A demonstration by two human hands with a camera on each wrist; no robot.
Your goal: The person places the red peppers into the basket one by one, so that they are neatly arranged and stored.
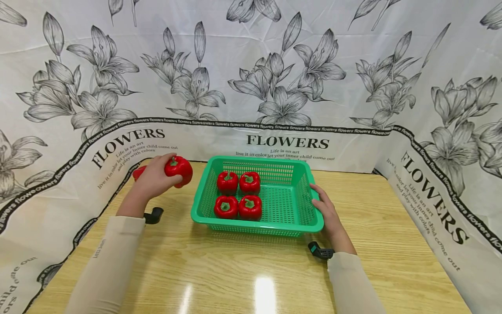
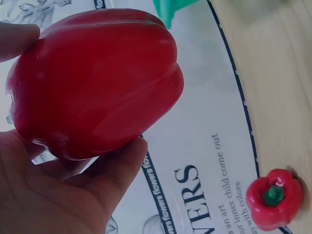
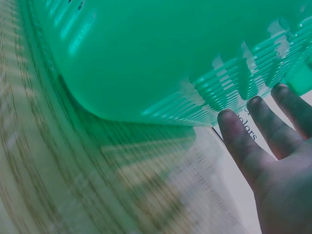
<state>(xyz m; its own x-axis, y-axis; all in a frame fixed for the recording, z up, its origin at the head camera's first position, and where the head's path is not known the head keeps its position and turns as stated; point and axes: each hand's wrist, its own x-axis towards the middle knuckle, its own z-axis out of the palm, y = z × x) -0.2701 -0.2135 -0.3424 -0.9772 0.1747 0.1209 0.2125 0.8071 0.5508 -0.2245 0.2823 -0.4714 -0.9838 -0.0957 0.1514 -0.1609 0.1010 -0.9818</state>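
My left hand (image 1: 154, 176) grips a red bell pepper (image 1: 179, 171) to the left of the green basket (image 1: 282, 227). Close up in the left wrist view, thumb and fingers clasp the sides of this glossy pepper (image 2: 97, 83). Behind the hand lies a second red bell pepper (image 1: 138, 172), partly hidden by it in the head view. My right hand (image 1: 331, 218) rests at the basket's right side, fingertips on its rim. From the right wrist, straight, spread fingers (image 3: 243, 141) reach along the slotted outer wall (image 3: 112, 73).
Several red bell peppers (image 1: 238, 195) stand in two rows in the basket's left half, green stems up. The basket sits on a light wooden table (image 1: 219, 270). Flower-printed cloth (image 1: 219, 87) walls in the back and both sides.
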